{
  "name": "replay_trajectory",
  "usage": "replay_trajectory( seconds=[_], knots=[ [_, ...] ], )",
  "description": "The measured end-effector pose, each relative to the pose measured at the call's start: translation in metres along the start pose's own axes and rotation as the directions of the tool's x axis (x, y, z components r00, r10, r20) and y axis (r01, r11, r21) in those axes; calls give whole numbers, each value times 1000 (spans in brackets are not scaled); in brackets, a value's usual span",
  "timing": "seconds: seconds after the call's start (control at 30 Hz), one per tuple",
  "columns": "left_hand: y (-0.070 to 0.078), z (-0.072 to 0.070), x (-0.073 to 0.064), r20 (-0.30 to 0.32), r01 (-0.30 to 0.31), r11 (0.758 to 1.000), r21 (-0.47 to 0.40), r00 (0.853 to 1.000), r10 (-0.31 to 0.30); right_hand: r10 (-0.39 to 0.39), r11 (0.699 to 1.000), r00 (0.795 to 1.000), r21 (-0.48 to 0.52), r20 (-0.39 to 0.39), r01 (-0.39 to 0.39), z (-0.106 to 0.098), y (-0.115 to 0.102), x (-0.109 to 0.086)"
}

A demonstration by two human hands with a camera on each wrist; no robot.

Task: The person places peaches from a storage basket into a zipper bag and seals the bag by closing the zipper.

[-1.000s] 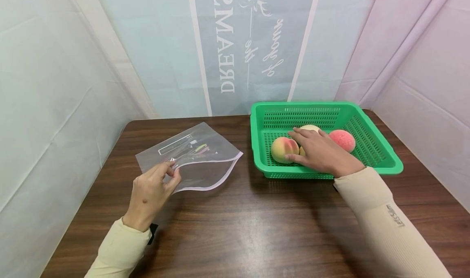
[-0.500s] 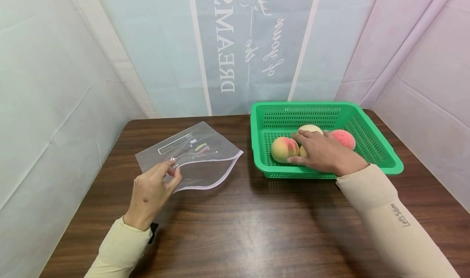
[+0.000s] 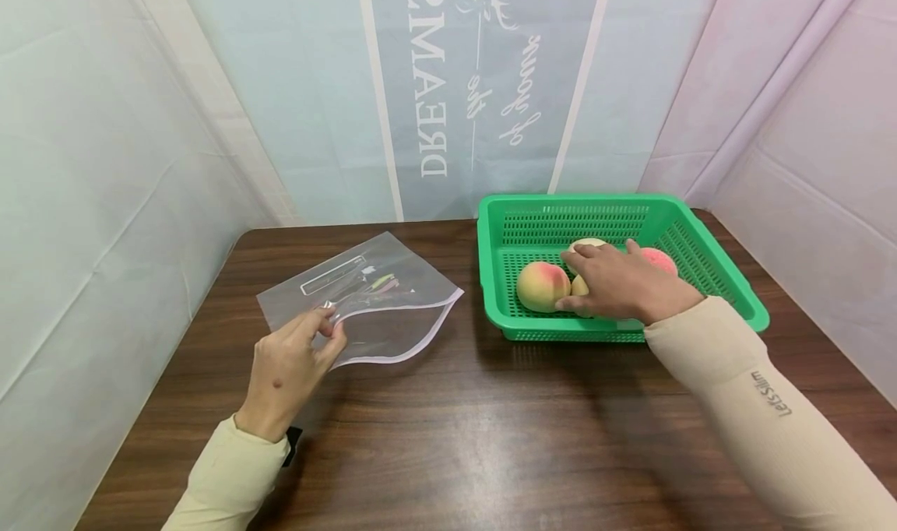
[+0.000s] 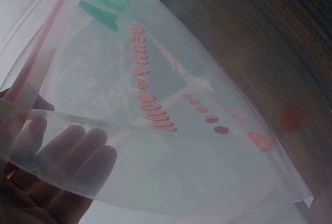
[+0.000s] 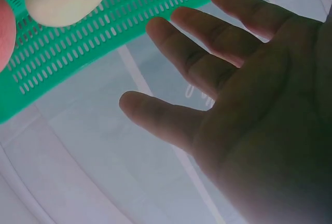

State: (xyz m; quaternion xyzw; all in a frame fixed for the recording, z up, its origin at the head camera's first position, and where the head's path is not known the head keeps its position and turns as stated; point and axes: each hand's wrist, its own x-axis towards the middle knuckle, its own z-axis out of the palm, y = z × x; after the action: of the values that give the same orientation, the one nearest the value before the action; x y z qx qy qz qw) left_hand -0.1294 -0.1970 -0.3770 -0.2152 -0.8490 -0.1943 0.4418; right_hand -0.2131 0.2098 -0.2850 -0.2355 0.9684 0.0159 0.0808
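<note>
My left hand (image 3: 287, 371) pinches the mouth of a clear zip bag (image 3: 420, 274) between thumb and fingers. The bag lies with its lilac-edged mouth gaping. Red printing shows on the bag (image 4: 202, 146) in the left wrist view, my fingers (image 4: 98, 167) behind the film. Over the green basket (image 3: 546, 201), my right hand (image 3: 620, 286) hovers palm down above the fruit. Its fingers (image 5: 202, 66) are spread with nothing between them in the right wrist view. A peach (image 3: 543, 288) sits left of that hand. Partly hidden under it are a pale fruit (image 3: 585, 245) and a yellow one (image 3: 578, 286).
A rough pinkish-red fruit (image 3: 660, 260) lies at the right in the basket, partly behind the hand. The dark wood table (image 3: 434, 453) is bounded by white side sheets (image 3: 91, 204) and a pale blue printed cloth (image 3: 315, 87) at the back.
My right hand has shifted slightly to the right above the basket, uncovering more of the peach and covering more of the red fruit. The left hand and bag stay put.
</note>
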Motion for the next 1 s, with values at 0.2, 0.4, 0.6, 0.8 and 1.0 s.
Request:
replay_trajectory(
  seconds=[0.2,0.4,0.6,0.8,1.0],
  knots=[
    [-2,-2,0,3,-4,1000,8,1000,4,6,999,1000,-41,29,-5,-4,1,7],
    [-3,-4,3,24,13,1000,6,1000,-13,2,998,999,-65,54,1,-7,2,16],
    [-5,-3,4,-5,1,1000,12,1000,-1,5,997,996,-76,87,2,-7,0,24],
    [-6,-2,3,-4,-3,1000,14,1000,3,0,996,996,-85,92,8,-7,-2,28],
    [-6,-3,-1,11,-12,1000,16,1000,12,-9,996,994,-87,107,18,-1,-3,32]
  ],
)
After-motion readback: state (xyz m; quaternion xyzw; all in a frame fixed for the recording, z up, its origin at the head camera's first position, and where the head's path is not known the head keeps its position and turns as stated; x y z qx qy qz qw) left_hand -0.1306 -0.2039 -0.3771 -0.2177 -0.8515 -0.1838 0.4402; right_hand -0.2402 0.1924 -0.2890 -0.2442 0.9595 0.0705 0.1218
